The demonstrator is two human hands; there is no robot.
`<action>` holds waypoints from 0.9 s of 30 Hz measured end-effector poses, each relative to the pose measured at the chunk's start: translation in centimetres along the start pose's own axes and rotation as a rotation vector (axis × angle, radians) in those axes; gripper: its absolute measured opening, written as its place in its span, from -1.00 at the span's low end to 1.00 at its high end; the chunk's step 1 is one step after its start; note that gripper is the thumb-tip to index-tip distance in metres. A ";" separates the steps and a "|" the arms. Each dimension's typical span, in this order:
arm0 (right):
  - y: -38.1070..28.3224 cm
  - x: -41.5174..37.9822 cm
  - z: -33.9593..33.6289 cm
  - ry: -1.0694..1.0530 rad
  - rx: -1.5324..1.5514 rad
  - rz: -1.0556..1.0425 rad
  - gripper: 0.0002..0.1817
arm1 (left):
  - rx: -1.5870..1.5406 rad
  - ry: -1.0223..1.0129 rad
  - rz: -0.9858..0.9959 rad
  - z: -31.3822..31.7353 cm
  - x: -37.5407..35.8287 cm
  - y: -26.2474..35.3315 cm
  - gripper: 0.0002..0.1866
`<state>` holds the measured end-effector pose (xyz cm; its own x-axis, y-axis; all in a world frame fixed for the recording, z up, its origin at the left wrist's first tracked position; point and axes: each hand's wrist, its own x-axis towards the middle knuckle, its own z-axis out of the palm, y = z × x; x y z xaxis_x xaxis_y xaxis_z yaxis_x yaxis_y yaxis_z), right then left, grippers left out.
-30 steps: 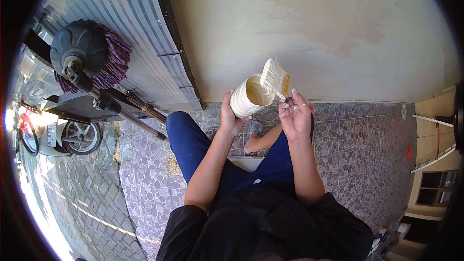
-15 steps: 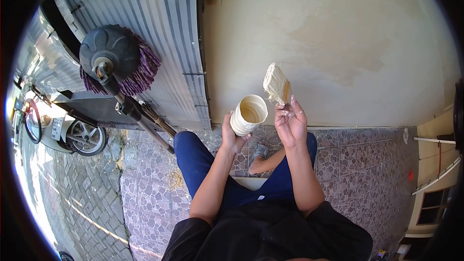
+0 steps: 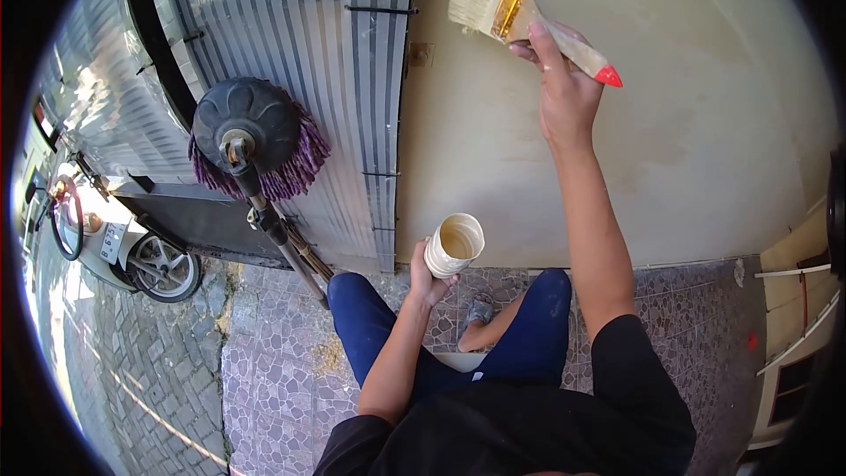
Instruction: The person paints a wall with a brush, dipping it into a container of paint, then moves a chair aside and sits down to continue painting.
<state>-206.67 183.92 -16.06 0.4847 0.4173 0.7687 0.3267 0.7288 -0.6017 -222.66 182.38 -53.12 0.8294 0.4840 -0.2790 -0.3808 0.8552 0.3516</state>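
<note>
While L hand (image 3: 426, 275) clamps paint cup (image 3: 454, 245), R hand (image 3: 564, 92) grips brush (image 3: 518, 18) w/ bristles at wall (image 3: 705, 141).

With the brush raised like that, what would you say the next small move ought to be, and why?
Probably press the bristles onto the wall and stroke. The right hand holds the paintbrush high, its pale-coated bristles close to the cream surface, though I cannot tell if they touch. The left hand holds the paint cup low, out of the way.
</note>
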 end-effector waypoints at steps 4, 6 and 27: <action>1.8 2.0 1.6 -0.083 -0.071 -0.040 -0.67 | -0.028 0.001 0.028 -0.4 0.1 0.2 -0.38; 2.0 1.8 1.3 -0.077 -0.111 -0.079 -0.67 | -0.046 -0.022 0.031 -0.6 0.2 0.4 -0.38; 3.2 1.3 -2.6 0.004 -0.288 -0.272 -0.84 | -0.074 -0.012 0.175 -0.6 -3.3 3.4 -0.36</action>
<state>-202.90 185.39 -17.50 0.3516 0.2274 0.9081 0.6580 0.6300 -0.4125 -226.93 183.81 -51.56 0.7525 0.6249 -0.2080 -0.5485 0.7694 0.3272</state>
